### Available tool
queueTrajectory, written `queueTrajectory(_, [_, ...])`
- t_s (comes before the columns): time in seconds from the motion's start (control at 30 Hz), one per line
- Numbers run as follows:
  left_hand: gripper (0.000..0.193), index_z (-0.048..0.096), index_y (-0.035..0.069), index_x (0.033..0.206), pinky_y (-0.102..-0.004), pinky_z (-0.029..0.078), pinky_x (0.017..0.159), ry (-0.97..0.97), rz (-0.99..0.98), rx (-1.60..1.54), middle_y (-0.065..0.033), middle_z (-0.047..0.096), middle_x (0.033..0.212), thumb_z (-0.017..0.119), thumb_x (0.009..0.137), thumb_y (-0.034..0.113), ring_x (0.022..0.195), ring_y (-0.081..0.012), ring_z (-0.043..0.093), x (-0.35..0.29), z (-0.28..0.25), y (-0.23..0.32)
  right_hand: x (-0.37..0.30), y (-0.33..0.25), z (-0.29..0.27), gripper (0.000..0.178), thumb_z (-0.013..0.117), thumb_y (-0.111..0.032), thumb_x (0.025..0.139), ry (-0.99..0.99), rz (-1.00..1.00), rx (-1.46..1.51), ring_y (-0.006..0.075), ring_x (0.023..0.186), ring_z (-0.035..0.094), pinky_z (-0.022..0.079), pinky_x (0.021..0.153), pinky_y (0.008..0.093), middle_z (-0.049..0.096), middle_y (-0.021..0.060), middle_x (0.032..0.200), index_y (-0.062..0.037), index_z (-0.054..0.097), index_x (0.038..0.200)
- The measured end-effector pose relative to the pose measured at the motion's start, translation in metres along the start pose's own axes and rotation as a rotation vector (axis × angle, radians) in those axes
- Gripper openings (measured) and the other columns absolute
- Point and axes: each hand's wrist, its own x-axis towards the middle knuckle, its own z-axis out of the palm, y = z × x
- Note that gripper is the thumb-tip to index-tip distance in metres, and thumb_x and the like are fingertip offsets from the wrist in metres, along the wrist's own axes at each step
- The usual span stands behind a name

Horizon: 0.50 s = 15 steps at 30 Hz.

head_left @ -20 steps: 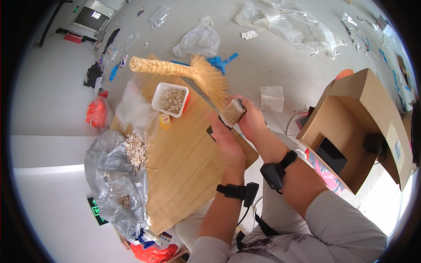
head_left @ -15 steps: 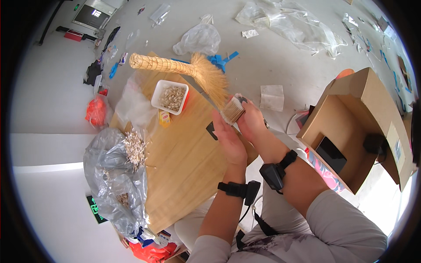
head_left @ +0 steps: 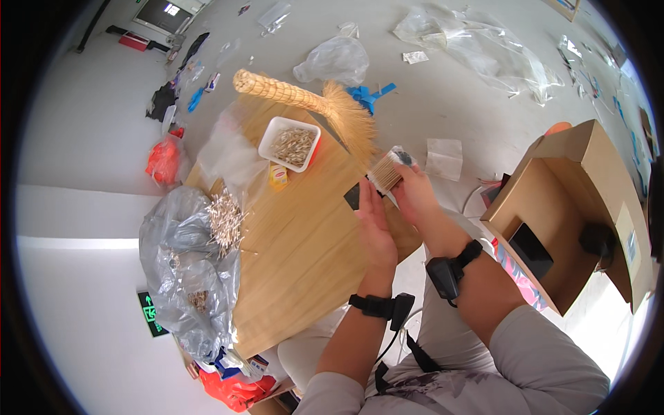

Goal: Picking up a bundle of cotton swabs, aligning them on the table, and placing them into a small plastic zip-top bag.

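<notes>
A bundle of cotton swabs (head_left: 385, 174), its sticks lined up side by side, is gripped in my right hand (head_left: 415, 197) over the table's right end. Flat fingers of my left hand (head_left: 377, 228) are stretched out against the bundle's near lower end. Just beyond the bundle are the bristles of a straw hand broom (head_left: 346, 121), whose bound handle points left. A white plastic tub (head_left: 271, 131) with loose swabs inside stands at the far side of the table. Farther left, a heap of loose swabs (head_left: 225, 223) lies beside a grey plastic bag (head_left: 180, 238).
The wooden table (head_left: 297, 256) has a small yellow packet (head_left: 278, 176) and a clear plastic bag (head_left: 232, 155) on it. An open cardboard box (head_left: 595, 162) with a black flat device (head_left: 530, 247) stands at right. Plastic sheeting (head_left: 477, 45) is on the floor.
The whole view has shifted, so everything appears slightly farther right. My right hand has tilted the swab bundle a little, and my left fingers now lie lower along its end.
</notes>
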Motion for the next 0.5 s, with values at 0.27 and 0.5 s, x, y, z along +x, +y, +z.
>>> queueTrajectory(0.27, [0.077,0.024,-0.003,0.159,-0.0418,0.016,0.129,0.091,0.046,0.09,-0.0181,0.027,0.166,0.015,0.11,0.056,0.155,-0.0281,0.025,-0.004,-0.026,0.014,0.023,0.003,-0.02,0.035,0.071,-0.016,0.097,0.069,-0.009,-0.31,0.0197,0.103,0.066,0.058,0.088,0.0385,0.065,0.0077,0.113,-0.0006,0.057,0.125])
queueTrajectory(0.5, [0.05,0.041,-0.002,0.153,-0.0377,0.029,0.123,0.037,-0.113,0.257,-0.0173,0.042,0.159,0.038,0.113,0.028,0.148,-0.0268,0.038,-0.006,-0.025,0.026,0.042,0.011,-0.04,0.03,0.072,-0.019,0.098,0.163,0.125,-0.074,0.022,0.1,0.068,0.058,0.088,0.0405,0.067,0.0078,0.112,-0.004,0.059,0.12])
